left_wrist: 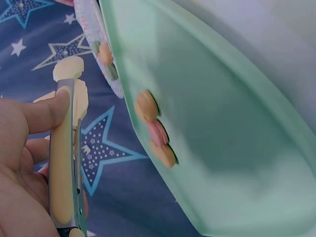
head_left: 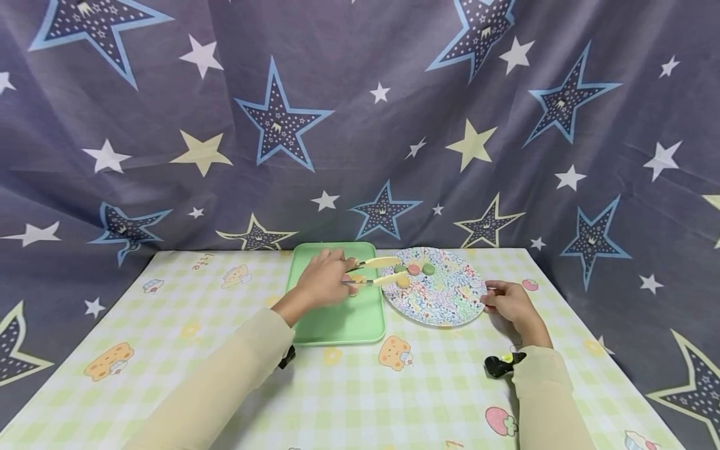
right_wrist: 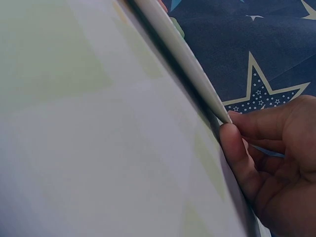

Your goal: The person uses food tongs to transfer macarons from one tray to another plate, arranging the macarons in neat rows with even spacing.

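My left hand [head_left: 323,281] grips a pair of tongs [head_left: 385,262] with cream handles and tips, above the green tray [head_left: 337,328]. The tips reach over the left side of the speckled round plate [head_left: 444,303]. There lie a pink macaron [head_left: 414,269], a green macaron [head_left: 429,269], another green one and a yellow macaron [head_left: 403,282] close by the nearer tip; whether they touch I cannot tell. In the left wrist view, a tan macaron [left_wrist: 146,105], a pink macaron [left_wrist: 158,132] and a second tan one line up on the tray. My right hand [head_left: 514,306] pinches the plate's right rim.
A checked tablecloth [head_left: 185,350] with cartoon prints covers the table. Behind it hangs a dark curtain [head_left: 360,144] patterned with stars. Tray and plate stand side by side near the table's back edge. Black straps show at both wrists.
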`<act>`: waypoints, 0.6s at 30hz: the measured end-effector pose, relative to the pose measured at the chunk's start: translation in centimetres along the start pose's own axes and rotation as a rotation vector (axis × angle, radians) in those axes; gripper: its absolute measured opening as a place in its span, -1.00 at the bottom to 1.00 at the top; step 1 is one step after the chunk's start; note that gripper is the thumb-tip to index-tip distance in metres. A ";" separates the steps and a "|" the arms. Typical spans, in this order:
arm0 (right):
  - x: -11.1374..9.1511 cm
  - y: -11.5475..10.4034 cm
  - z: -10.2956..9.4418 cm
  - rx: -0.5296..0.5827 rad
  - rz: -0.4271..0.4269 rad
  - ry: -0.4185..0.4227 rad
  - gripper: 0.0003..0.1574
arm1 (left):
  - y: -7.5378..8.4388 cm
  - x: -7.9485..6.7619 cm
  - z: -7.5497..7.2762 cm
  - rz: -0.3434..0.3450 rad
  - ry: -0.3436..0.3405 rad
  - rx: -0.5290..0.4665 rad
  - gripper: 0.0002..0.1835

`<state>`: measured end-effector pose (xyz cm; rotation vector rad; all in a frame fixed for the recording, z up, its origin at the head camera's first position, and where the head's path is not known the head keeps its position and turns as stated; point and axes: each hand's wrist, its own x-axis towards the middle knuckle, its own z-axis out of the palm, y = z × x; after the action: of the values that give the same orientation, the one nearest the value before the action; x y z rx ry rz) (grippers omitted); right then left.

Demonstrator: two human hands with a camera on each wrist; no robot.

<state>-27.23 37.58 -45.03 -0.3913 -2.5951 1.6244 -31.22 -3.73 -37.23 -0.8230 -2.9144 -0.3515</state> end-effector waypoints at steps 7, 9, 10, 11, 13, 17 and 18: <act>-0.1 0.0 0.0 0.009 -0.010 -0.004 -0.33 | -1.5 -0.7 -0.5 -0.006 0.015 0.006 -0.30; -0.1 0.1 0.0 0.009 -0.010 -0.003 -0.33 | -2.0 -0.9 -0.6 -0.008 0.019 0.004 -0.31; -0.1 0.1 0.0 0.010 -0.008 -0.002 -0.33 | -2.2 -1.1 -0.6 -0.010 0.022 0.005 -0.31; -0.1 0.1 0.0 0.011 -0.006 -0.001 -0.33 | -2.4 -1.2 -0.7 -0.011 0.028 0.007 -0.31; -0.1 0.1 0.0 0.012 -0.002 0.000 -0.33 | -2.8 -1.5 -0.8 -0.018 0.032 0.003 -0.31; 0.1 0.1 0.0 0.014 0.004 0.001 -0.33 | -3.6 -2.0 -1.1 -0.036 0.035 -0.010 -0.30; 0.1 0.1 0.0 0.012 0.006 0.002 -0.33 | -3.8 -2.2 -1.1 -0.040 0.034 -0.015 -0.30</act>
<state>-27.34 37.65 -45.18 -0.4002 -2.5841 1.6403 -31.35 -8.26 -37.21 -0.7537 -2.9039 -0.3871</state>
